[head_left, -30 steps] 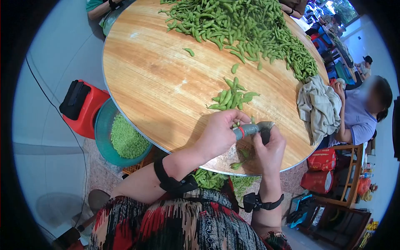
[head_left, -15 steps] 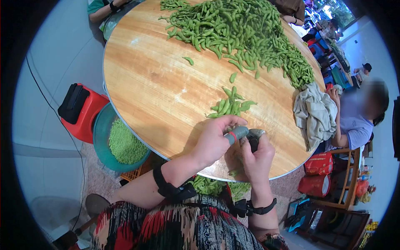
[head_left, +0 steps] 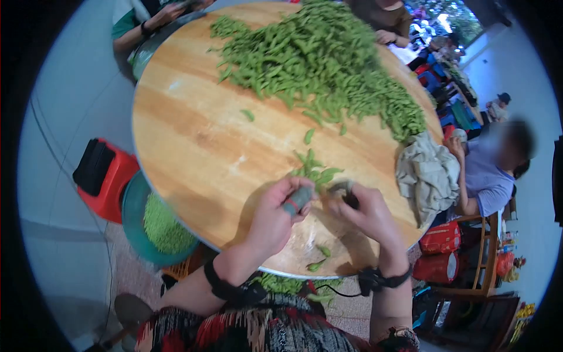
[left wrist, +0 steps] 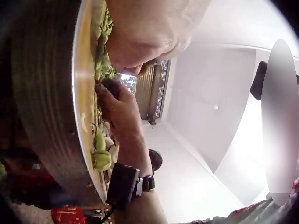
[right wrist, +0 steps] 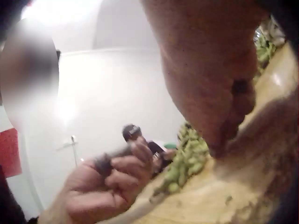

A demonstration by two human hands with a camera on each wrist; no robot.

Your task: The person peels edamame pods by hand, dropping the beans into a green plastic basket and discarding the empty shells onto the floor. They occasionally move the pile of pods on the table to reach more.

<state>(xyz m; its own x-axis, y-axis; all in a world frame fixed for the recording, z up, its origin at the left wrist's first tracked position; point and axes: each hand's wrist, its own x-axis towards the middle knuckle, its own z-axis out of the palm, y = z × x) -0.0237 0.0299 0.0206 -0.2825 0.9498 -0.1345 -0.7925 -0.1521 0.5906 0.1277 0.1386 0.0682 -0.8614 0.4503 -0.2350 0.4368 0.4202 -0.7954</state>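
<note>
My left hand (head_left: 271, 217) is just above the near part of the round table, fingers curled in. Its thumb wears a grey sleeve (head_left: 298, 200) with a red band. Between those fingers no pod shows, and the right wrist view shows the same hand (right wrist: 105, 186) from its palm side. A short gap to the right is my right hand (head_left: 375, 217), blurred, with a dark cover (head_left: 350, 198) at its fingertips; I cannot tell whether it pinches anything. Just beyond both hands lies a small cluster of green soybean pods (head_left: 319, 175). Two loose pods (head_left: 315, 266) lie near the table edge.
A large heap of pods (head_left: 316, 58) covers the far side of the wooden table (head_left: 182, 135). A crumpled cloth (head_left: 428, 176) lies at right beside a seated person (head_left: 495, 170). On the floor at left, a teal basin (head_left: 132, 214) of shelled beans stands near a red stool (head_left: 108, 188).
My hands were close together, with the thumb sleeve against the right hand's dark cover; now they are apart. The right hand has moved away to the right, and the head view has shifted.
</note>
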